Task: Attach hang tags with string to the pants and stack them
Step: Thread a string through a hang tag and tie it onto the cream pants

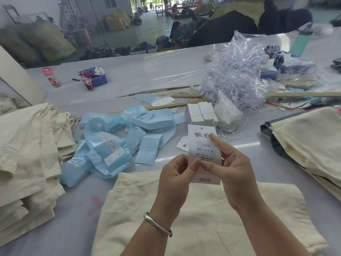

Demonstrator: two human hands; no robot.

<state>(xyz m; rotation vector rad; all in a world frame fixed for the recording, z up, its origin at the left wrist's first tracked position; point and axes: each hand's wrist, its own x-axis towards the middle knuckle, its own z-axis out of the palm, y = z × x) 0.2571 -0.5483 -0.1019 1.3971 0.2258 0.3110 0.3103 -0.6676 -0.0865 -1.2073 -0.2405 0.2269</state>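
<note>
White card up in both hands now: the hang tag (203,154) stands upright, long axis running away from the person, punched hole at the far top end. The left hand (174,179) pinches its lower left edge between thumb and curled fingers, while the right hand (231,174) clamps the right edge, forefinger stretched up across the face of the card. Readable print: "1103#" and a size "S", under large brush characters I can't fully make out. Directly beneath the grip, at the near edge of the bench, lie the cream pants (203,218), flat, touching nothing of the tag yet. No string is visible on the tag; the tangled strings in the clear plastic bag (234,74) sit well beyond, toward the far right, with the right hand nearer them. My read: threading comes next, through that top hole. Finished-looking cream stacks wait at the left edge (27,154) and right edge (306,139).
</note>
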